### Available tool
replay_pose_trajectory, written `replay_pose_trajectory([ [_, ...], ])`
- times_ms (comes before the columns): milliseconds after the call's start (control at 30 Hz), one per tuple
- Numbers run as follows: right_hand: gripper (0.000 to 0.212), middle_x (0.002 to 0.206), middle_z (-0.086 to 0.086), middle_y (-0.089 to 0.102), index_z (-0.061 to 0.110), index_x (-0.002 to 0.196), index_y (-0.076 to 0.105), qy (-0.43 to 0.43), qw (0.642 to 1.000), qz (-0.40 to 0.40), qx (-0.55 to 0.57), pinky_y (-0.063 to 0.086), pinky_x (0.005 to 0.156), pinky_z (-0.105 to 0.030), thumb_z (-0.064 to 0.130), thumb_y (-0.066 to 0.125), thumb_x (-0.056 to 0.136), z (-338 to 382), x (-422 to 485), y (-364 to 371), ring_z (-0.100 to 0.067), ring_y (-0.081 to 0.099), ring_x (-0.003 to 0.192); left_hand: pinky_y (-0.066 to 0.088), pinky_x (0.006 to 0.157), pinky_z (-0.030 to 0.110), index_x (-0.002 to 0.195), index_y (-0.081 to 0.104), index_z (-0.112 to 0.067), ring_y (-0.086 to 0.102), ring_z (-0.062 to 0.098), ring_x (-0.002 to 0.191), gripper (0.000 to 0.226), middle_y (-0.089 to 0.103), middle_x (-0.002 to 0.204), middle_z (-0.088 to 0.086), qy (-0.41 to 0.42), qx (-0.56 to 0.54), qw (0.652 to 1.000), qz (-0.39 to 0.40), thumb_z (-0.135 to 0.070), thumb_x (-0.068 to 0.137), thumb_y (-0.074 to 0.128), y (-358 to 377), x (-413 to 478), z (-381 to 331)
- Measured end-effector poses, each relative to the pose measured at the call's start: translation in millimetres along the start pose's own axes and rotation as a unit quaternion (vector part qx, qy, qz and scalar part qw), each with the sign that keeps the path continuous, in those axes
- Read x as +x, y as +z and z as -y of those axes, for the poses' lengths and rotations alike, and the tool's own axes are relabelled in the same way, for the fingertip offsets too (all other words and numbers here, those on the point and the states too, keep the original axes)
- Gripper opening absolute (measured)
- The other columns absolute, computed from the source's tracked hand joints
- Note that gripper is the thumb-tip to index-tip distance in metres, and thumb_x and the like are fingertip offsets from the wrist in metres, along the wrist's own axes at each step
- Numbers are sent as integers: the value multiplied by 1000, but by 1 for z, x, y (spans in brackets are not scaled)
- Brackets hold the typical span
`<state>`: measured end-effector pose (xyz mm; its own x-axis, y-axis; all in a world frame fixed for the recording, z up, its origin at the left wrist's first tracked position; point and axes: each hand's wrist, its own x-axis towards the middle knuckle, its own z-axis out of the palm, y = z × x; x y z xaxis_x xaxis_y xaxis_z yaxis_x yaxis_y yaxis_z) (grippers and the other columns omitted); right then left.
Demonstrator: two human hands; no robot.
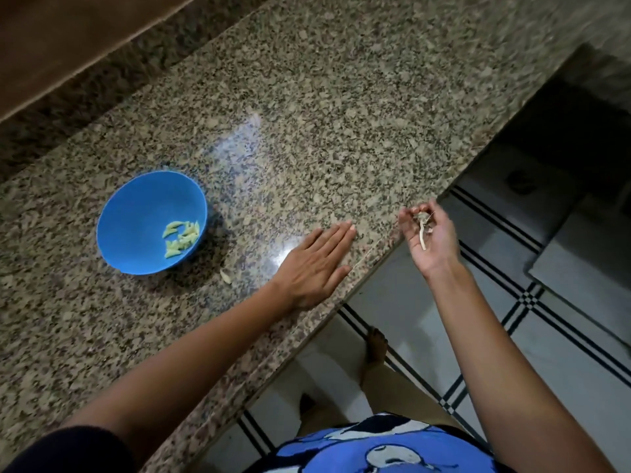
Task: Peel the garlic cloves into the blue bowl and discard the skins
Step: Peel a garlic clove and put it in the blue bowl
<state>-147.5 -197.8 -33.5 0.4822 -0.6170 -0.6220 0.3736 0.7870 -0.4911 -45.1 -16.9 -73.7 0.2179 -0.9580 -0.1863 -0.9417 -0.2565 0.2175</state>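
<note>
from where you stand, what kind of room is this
Most likely a home kitchen: a speckled granite counter, a blue bowl of peeled garlic cloves, and a tiled floor below.

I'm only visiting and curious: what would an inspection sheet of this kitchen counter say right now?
Surface: glossy speckled granite counter, light glare.
Job's things: blue bowl holds peeled garlic cloves; garlic skins lie in the right hand.
Clutter: one pale scrap beside the bowl, clove or skin unclear.
Hands: left hand flat on the counter near its edge; right hand cupped round the skins, beyond the edge.
Cables: nothing seen.
Surroundings: tiled floor with dark stripes; a bare foot below.
</note>
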Motion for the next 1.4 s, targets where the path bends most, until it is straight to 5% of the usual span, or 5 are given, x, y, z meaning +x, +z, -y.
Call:
replay_pose_trajectory([
  [367,33,45,0,54,10,67,45,4,992,-42,122,54,49,-21,18,41,99,9,11,-35,-11,59,43,4,116,36,148,25,-17,16,20,144,52,21,156,7,42,-98,994,4,-37,100,19,-33,142,-27],
  [900,35,40,-1,53,8,67,45,108,991,-59,60,52,46,-20,15,36,100,-124,-61,-76,-11,56,37,17,110,20,142,40,-9,35,22,136,48,37,149,7,21,-82,996,-42,-3,94,44,-11,-63,-18],
  [1133,35,38,2,52,9,66,46,102,992,-55,50,52,49,-19,15,37,100,-148,-89,-71,-8,55,36,50,91,29,109,67,-3,63,23,96,28,67,109,12,21,-27,991,-127,3,83,60,-2,-100,-33],
  [1300,35,41,-1,53,8,66,46,82,991,-70,82,52,47,-19,16,38,100,-147,-97,-67,-9,55,36,54,67,18,94,72,-8,65,11,73,11,70,88,0,-235,-316,907,-150,-6,87,63,-22,-93,-53],
  [1400,29,64,-5,57,10,75,51,73,993,-81,48,50,53,-22,23,41,99,-147,-95,-69,-13,58,50,52,62,15,96,73,-10,64,7,69,14,70,87,1,-170,-296,933,-112,-5,87,63,-21,-89,-83],
])
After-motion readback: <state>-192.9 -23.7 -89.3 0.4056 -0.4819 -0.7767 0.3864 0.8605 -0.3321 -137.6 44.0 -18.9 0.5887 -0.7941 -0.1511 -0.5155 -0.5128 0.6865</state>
